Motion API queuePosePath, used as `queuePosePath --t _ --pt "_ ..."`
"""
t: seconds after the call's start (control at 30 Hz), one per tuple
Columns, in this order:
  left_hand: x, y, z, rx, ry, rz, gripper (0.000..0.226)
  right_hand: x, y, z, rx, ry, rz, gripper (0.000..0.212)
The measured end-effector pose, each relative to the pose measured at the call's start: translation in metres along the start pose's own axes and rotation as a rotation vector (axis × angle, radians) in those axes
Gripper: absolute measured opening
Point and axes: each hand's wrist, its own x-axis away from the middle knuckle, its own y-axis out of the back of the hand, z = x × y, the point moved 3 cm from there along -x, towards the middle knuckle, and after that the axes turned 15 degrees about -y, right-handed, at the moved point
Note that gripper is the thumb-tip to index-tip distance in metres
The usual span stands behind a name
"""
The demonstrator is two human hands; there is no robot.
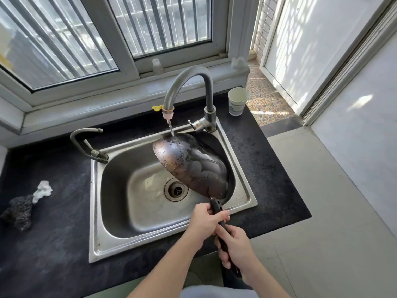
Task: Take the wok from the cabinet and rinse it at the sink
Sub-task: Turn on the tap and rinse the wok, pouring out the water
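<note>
The wok [191, 166] is held tilted over the right half of the sink [94, 211], underside up, so the tap [189, 91] stream runs off it. Both the left hand [206, 222] and the right hand [236, 246] are clenched around its handle [217, 208], probably against the weight.

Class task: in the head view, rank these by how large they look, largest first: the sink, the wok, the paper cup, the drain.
1. sink
2. wok, held tilted over the basin
3. and 4. paper cup and drain: they look alike in size, and the cup is farther from the camera, so they stay unranked.
</note>
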Motion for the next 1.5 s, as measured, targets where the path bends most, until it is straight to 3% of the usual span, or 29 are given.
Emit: queuePosePath --t 0.27,0.57,1.03,1.37,1.5 --pt "0.0 -0.013 -0.013 -0.072 0.0 0.041 0.012 0.005 0.012 0.001 -0.12 -0.027 0.075 0.03" --pt "0.003 -0.006 -0.017 -0.025 -0.03 0.023 0.02 0.013 0.006 0.01 -0.032 -0.001 0.056 0.031" --pt "0.04 0.027 0.0 0.324 -0.138 -0.048 0.021 0.03 -0.019 0.009 0.396 0.229 -0.061 0.032" --pt "0.064 0.041 0.016 0.529 -0.097 -0.114 0.023 0.031 -0.034 -0.005 0.647 0.384 -0.2 0.006" --pt "0.064 0.043 0.016 0.597 -0.062 -0.182 0.025 0.022 -0.035 -0.003 0.692 0.421 -0.227 0.009"
